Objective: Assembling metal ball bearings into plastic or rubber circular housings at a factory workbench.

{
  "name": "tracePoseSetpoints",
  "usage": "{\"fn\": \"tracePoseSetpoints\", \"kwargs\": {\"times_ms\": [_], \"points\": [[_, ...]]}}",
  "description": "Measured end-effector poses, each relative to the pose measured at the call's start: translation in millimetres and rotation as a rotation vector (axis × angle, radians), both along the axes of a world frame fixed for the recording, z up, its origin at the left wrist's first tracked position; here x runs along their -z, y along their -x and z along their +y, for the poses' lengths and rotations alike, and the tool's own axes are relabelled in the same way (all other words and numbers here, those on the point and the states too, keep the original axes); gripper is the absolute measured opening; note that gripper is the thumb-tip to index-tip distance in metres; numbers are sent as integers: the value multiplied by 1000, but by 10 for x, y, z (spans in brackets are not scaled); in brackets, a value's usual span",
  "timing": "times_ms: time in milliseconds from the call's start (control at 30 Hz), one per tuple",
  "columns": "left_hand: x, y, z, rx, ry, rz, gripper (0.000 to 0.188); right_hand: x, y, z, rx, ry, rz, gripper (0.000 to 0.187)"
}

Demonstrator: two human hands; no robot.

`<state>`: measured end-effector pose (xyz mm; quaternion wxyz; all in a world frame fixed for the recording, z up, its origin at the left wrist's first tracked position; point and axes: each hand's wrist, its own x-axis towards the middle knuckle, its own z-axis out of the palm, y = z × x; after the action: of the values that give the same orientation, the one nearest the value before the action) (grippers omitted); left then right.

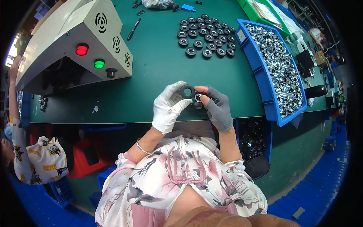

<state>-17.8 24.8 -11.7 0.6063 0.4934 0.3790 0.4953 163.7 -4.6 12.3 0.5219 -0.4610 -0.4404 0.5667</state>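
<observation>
My left hand, in a white glove, pinches a black ring between thumb and fingers over the near part of the green table. Close beside it my right hand, in a grey glove with bare thumb and fingertip, pinches a small shiny metal ring. The two pieces are side by side; whether they touch I cannot tell. Farther off stands a group of black wheels with metal centres, laid flat in loose rows. To the right, a blue bin is full of shiny metal rings.
A cream machine with a red and a green light stands at left. Beyond it lie a pen, a plastic bag and a blue piece. A green tray holds papers. Below the table is a bin of dark parts. A person sits at left.
</observation>
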Motion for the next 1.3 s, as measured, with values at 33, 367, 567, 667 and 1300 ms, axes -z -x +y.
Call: {"fn": "tracePoseSetpoints", "kwargs": {"times_ms": [33, 367, 567, 667, 1300], "points": [[2, 2, 0, 0, 2, 0, 54, 3, 0, 1, 0, 2, 0, 35], [-71, -12, -6, 15, 117, -128, 56, -7, 8, 21, 64, 78, 83, 31], [-154, -5, 5, 46, 206, -207, 54, -45, 39, 43, 160, 97, 220, 28], [-143, 8, 3, 46, 218, -204, 53, -52, 51, 42, 194, 88, 250, 30], [-114, -16, -52, 57, 73, -101, 52, -35, 114, -60, 119, 84, -38, 27]]}}
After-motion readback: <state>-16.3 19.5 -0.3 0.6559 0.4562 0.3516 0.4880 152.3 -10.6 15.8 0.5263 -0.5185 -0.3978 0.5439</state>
